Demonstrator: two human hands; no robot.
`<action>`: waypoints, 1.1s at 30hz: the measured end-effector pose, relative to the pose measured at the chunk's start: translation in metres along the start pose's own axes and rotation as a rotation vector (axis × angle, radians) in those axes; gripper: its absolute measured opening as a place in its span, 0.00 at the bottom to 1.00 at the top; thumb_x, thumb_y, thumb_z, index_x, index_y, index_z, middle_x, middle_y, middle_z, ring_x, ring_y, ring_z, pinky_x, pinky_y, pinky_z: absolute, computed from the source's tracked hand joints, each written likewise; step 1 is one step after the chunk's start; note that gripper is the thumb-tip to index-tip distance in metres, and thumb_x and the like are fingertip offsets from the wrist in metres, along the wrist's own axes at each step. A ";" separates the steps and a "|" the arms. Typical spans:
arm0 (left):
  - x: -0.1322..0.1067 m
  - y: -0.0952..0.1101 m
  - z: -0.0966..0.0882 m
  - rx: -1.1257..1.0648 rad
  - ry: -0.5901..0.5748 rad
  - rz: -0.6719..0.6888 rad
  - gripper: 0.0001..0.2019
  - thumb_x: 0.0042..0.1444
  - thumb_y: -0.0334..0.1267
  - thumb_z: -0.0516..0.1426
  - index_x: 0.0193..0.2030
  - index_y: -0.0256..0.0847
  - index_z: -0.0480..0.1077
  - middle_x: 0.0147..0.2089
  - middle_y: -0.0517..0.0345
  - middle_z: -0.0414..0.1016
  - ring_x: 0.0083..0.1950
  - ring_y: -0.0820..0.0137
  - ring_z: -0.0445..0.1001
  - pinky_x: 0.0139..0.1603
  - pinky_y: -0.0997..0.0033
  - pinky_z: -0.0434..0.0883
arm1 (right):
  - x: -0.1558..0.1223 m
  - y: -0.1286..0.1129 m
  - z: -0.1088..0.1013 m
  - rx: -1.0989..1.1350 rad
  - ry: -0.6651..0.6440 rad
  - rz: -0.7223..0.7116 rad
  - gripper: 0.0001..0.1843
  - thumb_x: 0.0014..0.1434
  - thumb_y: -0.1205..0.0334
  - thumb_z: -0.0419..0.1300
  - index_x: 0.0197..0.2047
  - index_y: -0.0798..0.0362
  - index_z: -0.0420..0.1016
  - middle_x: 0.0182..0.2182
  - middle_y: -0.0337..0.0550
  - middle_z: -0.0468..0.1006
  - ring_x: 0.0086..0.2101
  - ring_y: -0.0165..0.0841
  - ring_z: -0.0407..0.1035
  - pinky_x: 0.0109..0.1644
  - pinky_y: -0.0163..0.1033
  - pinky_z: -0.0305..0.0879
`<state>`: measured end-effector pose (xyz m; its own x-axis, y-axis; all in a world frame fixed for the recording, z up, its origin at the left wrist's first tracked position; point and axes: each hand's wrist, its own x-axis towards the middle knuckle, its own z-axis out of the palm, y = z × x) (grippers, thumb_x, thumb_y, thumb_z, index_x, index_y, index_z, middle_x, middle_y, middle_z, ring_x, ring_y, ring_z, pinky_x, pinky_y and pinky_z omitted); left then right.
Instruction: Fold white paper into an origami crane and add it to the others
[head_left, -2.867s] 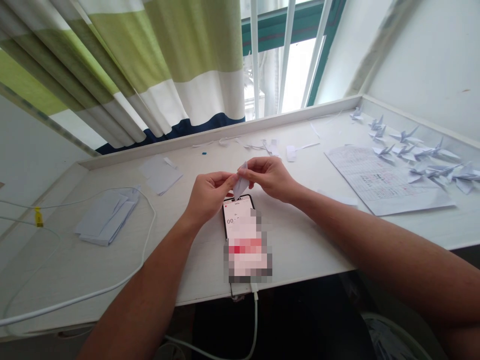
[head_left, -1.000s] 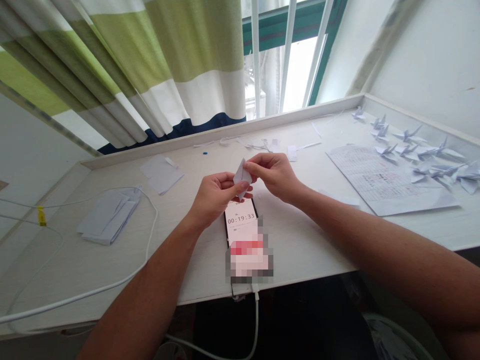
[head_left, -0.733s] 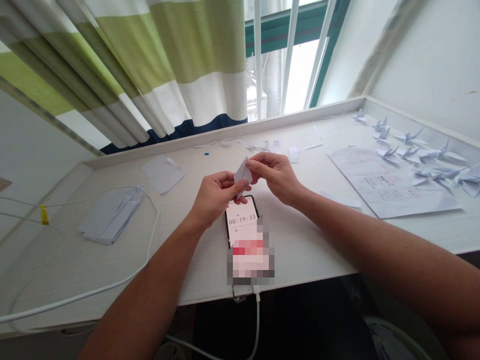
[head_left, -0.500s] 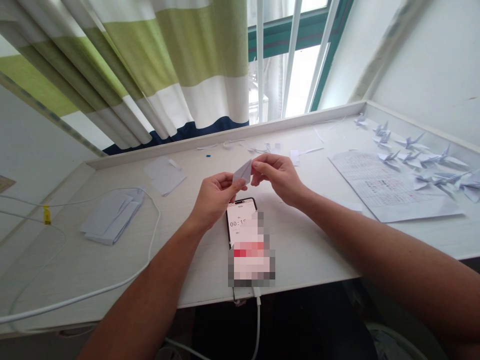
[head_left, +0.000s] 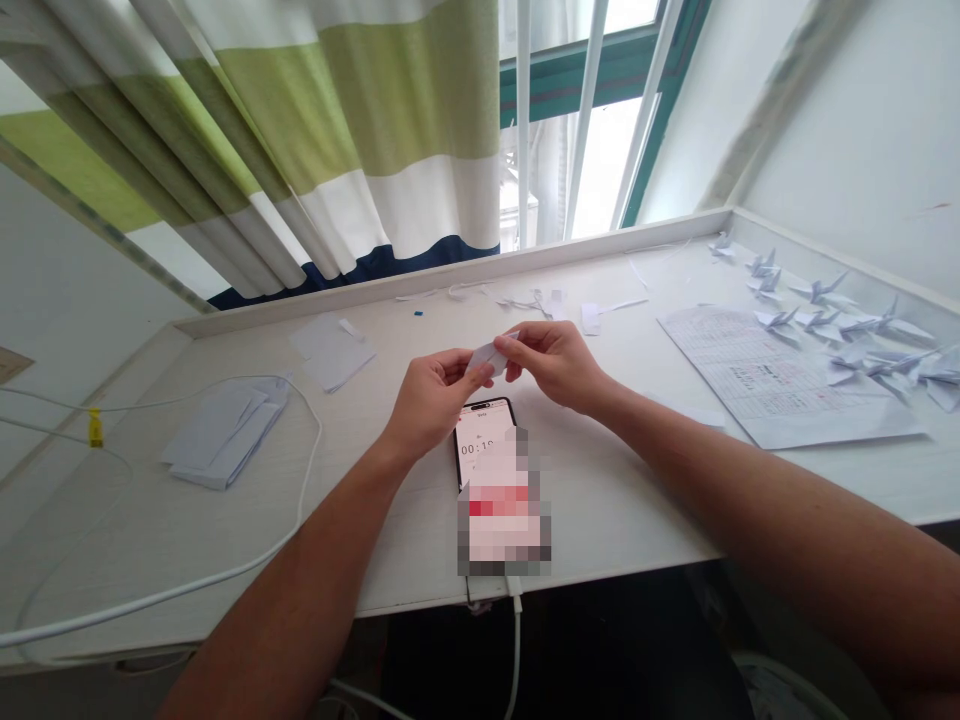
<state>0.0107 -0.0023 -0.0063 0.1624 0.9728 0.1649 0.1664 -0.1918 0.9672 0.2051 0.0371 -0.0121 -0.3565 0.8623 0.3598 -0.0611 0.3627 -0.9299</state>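
A small folded piece of white paper (head_left: pixel 489 354) is held in the air above the white desk (head_left: pixel 630 480). My left hand (head_left: pixel 433 398) pinches its left end and my right hand (head_left: pixel 553 362) pinches its right end, both with fingers closed on it. The paper lies nearly flat between the fingertips. Just below the hands a phone (head_left: pixel 489 462) lies face up on the desk with a timer on its screen.
A stack of white paper sheets (head_left: pixel 217 435) lies at the left, more sheets (head_left: pixel 332 352) behind it. A white cable (head_left: pixel 300 470) loops across the left side. A printed sheet (head_left: pixel 780 380) and several folded paper cranes (head_left: pixel 847 320) lie at the right. Paper scraps (head_left: pixel 540 298) sit near the windowsill.
The folded paper has been turned from standing on end to lying nearly flat between both hands. The hands stay above the phone; the camera tilted slightly.
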 end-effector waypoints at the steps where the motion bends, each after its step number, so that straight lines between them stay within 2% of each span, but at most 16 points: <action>1: 0.000 0.000 0.000 0.002 0.005 0.000 0.19 0.56 0.54 0.70 0.41 0.39 0.84 0.37 0.51 0.85 0.38 0.65 0.80 0.41 0.66 0.74 | 0.000 0.000 -0.001 0.005 0.000 0.005 0.21 0.65 0.44 0.68 0.32 0.54 0.82 0.24 0.40 0.79 0.27 0.30 0.70 0.35 0.39 0.68; 7: 0.002 0.002 -0.003 0.005 0.035 0.014 0.20 0.54 0.56 0.71 0.35 0.39 0.83 0.33 0.53 0.83 0.36 0.67 0.77 0.41 0.67 0.73 | 0.001 -0.002 -0.003 0.043 -0.008 0.007 0.22 0.64 0.42 0.68 0.32 0.53 0.83 0.26 0.39 0.79 0.28 0.29 0.70 0.36 0.38 0.68; 11: 0.003 0.002 -0.005 0.018 0.029 0.012 0.20 0.56 0.57 0.70 0.34 0.39 0.81 0.28 0.57 0.78 0.30 0.71 0.72 0.35 0.69 0.69 | 0.001 -0.001 -0.002 0.043 -0.013 0.004 0.22 0.66 0.43 0.67 0.32 0.53 0.83 0.25 0.39 0.78 0.27 0.29 0.70 0.35 0.38 0.68; 14: 0.003 0.001 -0.005 0.030 0.034 0.001 0.19 0.57 0.56 0.69 0.33 0.39 0.81 0.26 0.58 0.75 0.28 0.72 0.69 0.32 0.70 0.66 | 0.002 0.002 -0.003 0.051 -0.006 0.014 0.19 0.63 0.44 0.70 0.37 0.53 0.84 0.27 0.38 0.79 0.26 0.28 0.71 0.34 0.37 0.70; 17: 0.003 0.001 -0.006 0.041 0.037 -0.007 0.19 0.57 0.56 0.69 0.34 0.39 0.81 0.26 0.58 0.75 0.28 0.72 0.69 0.32 0.70 0.65 | 0.002 0.002 -0.005 0.050 0.022 0.026 0.21 0.63 0.41 0.69 0.40 0.53 0.84 0.28 0.38 0.81 0.25 0.28 0.72 0.33 0.38 0.72; 23: 0.003 0.003 -0.005 0.032 0.030 -0.019 0.19 0.57 0.55 0.69 0.32 0.38 0.80 0.26 0.58 0.75 0.27 0.73 0.67 0.31 0.70 0.63 | 0.001 -0.001 -0.005 -0.050 0.092 -0.014 0.28 0.64 0.36 0.66 0.29 0.54 0.78 0.24 0.40 0.79 0.23 0.28 0.73 0.31 0.37 0.70; 26: 0.003 0.002 -0.004 0.022 0.026 -0.020 0.20 0.57 0.55 0.68 0.31 0.38 0.79 0.25 0.59 0.73 0.26 0.74 0.65 0.30 0.70 0.61 | 0.002 -0.001 -0.004 -0.016 0.082 0.007 0.29 0.65 0.35 0.65 0.27 0.54 0.76 0.24 0.41 0.79 0.23 0.29 0.74 0.30 0.37 0.70; 29: 0.004 0.000 -0.004 0.017 0.019 -0.020 0.20 0.57 0.55 0.68 0.31 0.38 0.79 0.25 0.59 0.73 0.26 0.74 0.64 0.29 0.70 0.60 | 0.005 0.000 -0.004 0.059 0.056 0.062 0.30 0.65 0.34 0.64 0.30 0.55 0.78 0.22 0.42 0.79 0.23 0.30 0.75 0.30 0.37 0.72; 33: 0.004 -0.001 -0.005 0.023 0.028 -0.031 0.19 0.56 0.55 0.69 0.31 0.38 0.79 0.24 0.59 0.73 0.25 0.75 0.63 0.28 0.71 0.59 | 0.006 0.001 -0.005 0.105 0.092 0.082 0.33 0.64 0.29 0.61 0.37 0.56 0.81 0.24 0.41 0.79 0.23 0.29 0.75 0.29 0.37 0.72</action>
<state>0.0058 0.0022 -0.0057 0.1298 0.9816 0.1402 0.1930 -0.1637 0.9674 0.2076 0.0447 -0.0108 -0.2775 0.9179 0.2838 -0.1347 0.2553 -0.9574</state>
